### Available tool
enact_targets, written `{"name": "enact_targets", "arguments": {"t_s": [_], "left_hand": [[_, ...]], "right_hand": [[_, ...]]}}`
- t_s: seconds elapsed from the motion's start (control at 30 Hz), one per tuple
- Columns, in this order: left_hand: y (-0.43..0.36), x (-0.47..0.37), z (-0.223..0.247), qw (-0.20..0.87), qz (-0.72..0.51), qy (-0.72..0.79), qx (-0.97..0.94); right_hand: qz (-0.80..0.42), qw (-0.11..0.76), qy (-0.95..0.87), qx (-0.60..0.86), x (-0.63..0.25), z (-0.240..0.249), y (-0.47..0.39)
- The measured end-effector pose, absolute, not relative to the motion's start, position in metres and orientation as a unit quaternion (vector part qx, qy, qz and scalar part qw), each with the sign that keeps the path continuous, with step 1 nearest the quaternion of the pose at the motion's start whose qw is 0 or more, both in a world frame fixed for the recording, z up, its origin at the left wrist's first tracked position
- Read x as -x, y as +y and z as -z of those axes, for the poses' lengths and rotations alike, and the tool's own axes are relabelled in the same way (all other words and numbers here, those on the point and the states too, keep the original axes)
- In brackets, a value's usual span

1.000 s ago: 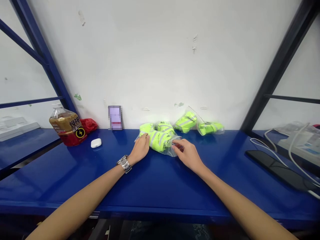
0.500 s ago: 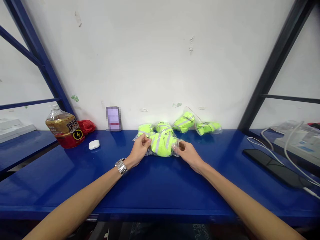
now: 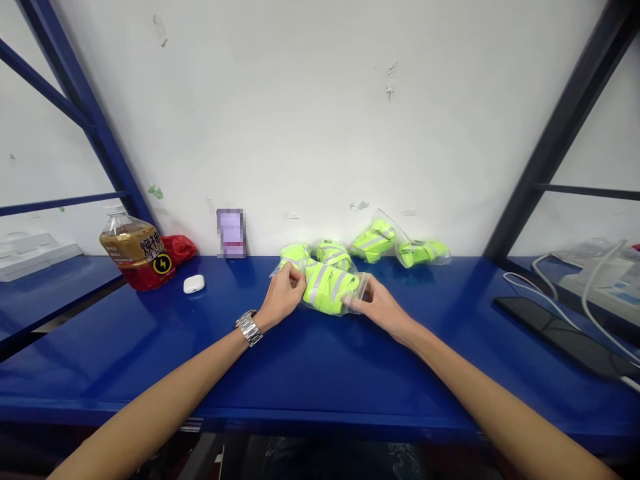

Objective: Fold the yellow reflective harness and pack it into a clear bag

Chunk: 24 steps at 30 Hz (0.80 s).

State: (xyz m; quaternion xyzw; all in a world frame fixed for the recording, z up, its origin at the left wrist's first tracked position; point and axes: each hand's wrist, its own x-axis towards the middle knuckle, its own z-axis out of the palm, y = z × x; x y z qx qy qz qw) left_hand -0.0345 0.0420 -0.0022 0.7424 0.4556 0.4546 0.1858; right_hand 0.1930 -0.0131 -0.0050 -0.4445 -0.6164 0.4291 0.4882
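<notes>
Midway along the blue worktop [image 3: 310, 373], the left hand [image 3: 283, 297] has its fingers pinched on the left end of a clear bag [image 3: 327, 288] of yellow-green reflective fabric, while the right hand [image 3: 384, 310] has its fingers clamped on the right edge. Just behind lie two similar bundles [image 3: 334, 255], with another pair [image 3: 373, 241] farther right, beside the white wall [image 3: 310, 120].

phone scrn [image 3: 231, 233] pixelated, bagged yel bundle [image 3: 329, 290] pt hidden by l hand [image 3: 283, 293].
</notes>
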Motion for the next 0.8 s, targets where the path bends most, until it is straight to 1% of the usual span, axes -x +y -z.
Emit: {"name": "enact_targets", "arguments": {"t_s": [0.13,0.23,0.37,0.43,0.57,0.7,0.8], "left_hand": [[0.041,0.034,0.001,0.173,-0.466,0.45,-0.742],[0.038,0.03,-0.004,0.162,-0.465,0.454,-0.743],[0.043,0.03,-0.016,0.206,-0.492,0.461,-0.709],[0.05,0.036,-0.02,0.207,-0.516,0.471,-0.685],[0.063,0.055,-0.028,0.126,-0.543,0.529,-0.64],[0.073,0.069,-0.034,0.062,-0.53,0.566,-0.629],[0.083,0.083,-0.035,0.013,-0.527,0.584,-0.617]], "right_hand": [[-0.452,0.518,-0.568,0.452,-0.189,0.001,-0.013],[-0.442,0.55,-0.524,0.477,-0.188,0.001,-0.008],[-0.411,0.611,-0.493,0.462,-0.186,0.002,0.0],[-0.393,0.641,-0.485,0.447,-0.185,0.001,0.001],[-0.369,0.687,-0.446,0.44,-0.187,-0.001,0.0],[-0.339,0.723,-0.403,0.447,-0.193,0.006,0.004],[-0.298,0.73,-0.408,0.46,-0.202,0.014,0.01]]}}
